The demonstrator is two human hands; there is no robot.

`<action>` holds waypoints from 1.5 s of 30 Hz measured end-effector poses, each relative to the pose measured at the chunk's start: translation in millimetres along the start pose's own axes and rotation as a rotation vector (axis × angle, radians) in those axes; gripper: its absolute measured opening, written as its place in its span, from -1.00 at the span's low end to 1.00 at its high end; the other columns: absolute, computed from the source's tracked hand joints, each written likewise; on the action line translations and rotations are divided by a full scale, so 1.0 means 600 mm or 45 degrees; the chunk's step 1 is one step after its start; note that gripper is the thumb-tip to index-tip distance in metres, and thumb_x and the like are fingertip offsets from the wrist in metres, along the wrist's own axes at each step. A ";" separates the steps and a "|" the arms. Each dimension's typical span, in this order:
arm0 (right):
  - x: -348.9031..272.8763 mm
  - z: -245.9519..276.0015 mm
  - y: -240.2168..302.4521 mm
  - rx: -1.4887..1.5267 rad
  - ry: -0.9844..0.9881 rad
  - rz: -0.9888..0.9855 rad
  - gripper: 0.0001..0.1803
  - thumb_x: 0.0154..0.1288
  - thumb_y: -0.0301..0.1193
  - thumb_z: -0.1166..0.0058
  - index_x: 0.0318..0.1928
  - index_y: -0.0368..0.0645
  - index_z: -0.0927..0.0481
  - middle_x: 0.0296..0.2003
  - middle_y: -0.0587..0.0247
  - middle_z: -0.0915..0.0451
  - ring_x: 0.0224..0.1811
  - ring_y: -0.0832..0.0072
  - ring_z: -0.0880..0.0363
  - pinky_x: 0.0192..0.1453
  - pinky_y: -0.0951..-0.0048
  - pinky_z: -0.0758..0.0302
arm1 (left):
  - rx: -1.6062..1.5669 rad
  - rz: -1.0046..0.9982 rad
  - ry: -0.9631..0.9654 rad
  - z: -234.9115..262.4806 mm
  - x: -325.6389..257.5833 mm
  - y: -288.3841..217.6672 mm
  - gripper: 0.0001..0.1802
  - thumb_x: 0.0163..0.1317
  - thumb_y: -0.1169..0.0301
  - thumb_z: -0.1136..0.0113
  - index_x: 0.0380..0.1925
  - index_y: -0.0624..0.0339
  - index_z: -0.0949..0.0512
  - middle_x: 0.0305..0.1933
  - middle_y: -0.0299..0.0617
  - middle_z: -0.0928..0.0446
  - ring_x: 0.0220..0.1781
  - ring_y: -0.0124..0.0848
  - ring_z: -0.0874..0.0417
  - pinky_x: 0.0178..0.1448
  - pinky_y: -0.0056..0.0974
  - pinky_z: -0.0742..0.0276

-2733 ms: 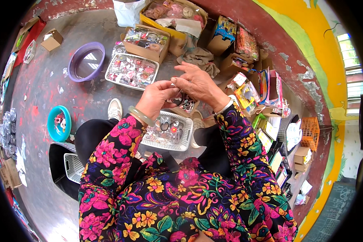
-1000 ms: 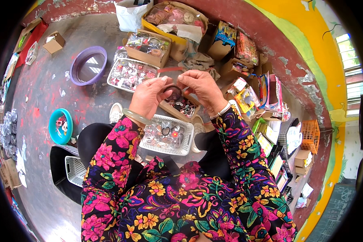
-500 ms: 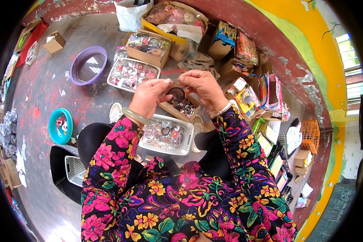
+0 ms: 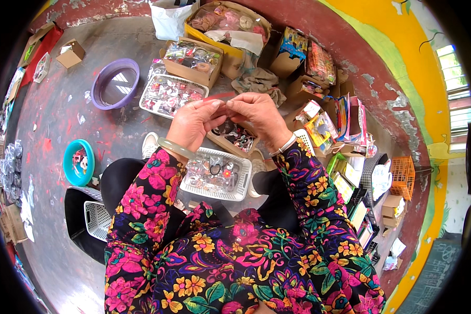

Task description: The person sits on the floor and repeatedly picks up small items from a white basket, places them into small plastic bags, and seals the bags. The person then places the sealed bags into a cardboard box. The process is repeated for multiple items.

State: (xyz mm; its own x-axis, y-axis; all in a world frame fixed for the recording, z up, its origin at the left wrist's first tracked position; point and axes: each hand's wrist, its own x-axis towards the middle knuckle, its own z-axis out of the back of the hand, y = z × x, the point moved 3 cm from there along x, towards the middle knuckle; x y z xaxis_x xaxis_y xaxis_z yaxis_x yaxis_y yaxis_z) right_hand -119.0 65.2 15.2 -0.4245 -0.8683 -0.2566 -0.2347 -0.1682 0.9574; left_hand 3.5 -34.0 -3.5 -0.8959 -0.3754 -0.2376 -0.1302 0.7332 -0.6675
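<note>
Just above the centre of the frame, I am holding a small item (image 4: 224,107), too tiny and hidden by my fingertips to make out. My left hand (image 4: 192,121) and right hand (image 4: 256,115) are meeting thumb to forefinger, fingers pinched together on it. Below my hands, a white basket (image 4: 214,178) of small packets is resting on my lap, a cardboard box (image 4: 230,137) of trinkets lying just beyond it.

On the concrete floor (image 4: 63,120), a white plastic basket (image 4: 216,180) sits on my lap, a cardboard box (image 4: 230,138) beyond it, a purple plastic basin (image 4: 115,83) far left.
</note>
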 end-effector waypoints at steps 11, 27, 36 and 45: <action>0.010 0.033 0.005 -0.223 -0.222 0.140 -0.82 0.16 -0.40 -0.09 -0.39 -0.30 -0.58 -0.49 0.33 -0.58 -0.47 0.64 -0.51 -0.39 0.63 -0.43 | 0.031 -0.012 -0.018 0.015 0.000 0.004 -0.72 0.25 0.43 0.00 -0.10 0.40 -0.44 -0.15 -0.10 -0.53 -0.10 -0.34 -0.58 0.02 -0.32 -0.52; -0.025 -0.052 0.019 -1.707 -0.020 1.036 -0.89 -0.05 -0.48 -0.05 -0.42 -0.20 -0.52 -0.45 0.19 -0.51 -0.37 0.26 -0.48 -0.31 0.35 -0.43 | 0.528 0.197 0.002 0.014 0.006 0.046 -0.84 0.25 0.47 0.04 -0.32 0.27 -0.53 -0.33 -0.32 -0.54 -0.30 -0.59 -0.55 -0.19 -0.48 -0.49; -0.034 -0.066 0.022 -1.935 0.019 1.064 -0.91 -0.12 -0.45 -0.03 -0.50 -0.15 -0.47 -0.53 0.23 -0.43 -0.40 0.28 -0.44 -0.31 0.35 -0.39 | 1.129 -0.154 0.072 0.045 0.023 0.070 -0.83 0.17 0.50 0.02 -0.37 0.40 -0.52 -0.50 -0.20 -0.52 -0.47 -0.52 -0.50 -0.35 -0.39 -0.45; -0.033 -0.036 0.032 -1.709 0.051 0.944 -0.87 0.00 -0.33 -0.02 -0.57 -0.10 -0.50 -0.54 0.27 -0.46 -0.39 0.27 -0.45 -0.31 0.31 -0.34 | 0.916 0.233 0.082 0.007 0.005 0.053 -0.78 0.28 0.48 0.12 -0.23 0.31 -0.51 -0.29 -0.28 -0.54 -0.28 -0.56 -0.55 -0.14 -0.44 -0.52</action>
State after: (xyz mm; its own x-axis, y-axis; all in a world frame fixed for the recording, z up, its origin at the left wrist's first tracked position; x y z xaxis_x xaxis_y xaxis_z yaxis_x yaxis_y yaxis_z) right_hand -96.4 69.1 41.4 -0.0576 -0.9521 0.3004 0.9596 0.0302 0.2797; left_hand -1.9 -14.1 -28.5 -0.9027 -0.2326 -0.3620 0.3138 0.2198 -0.9237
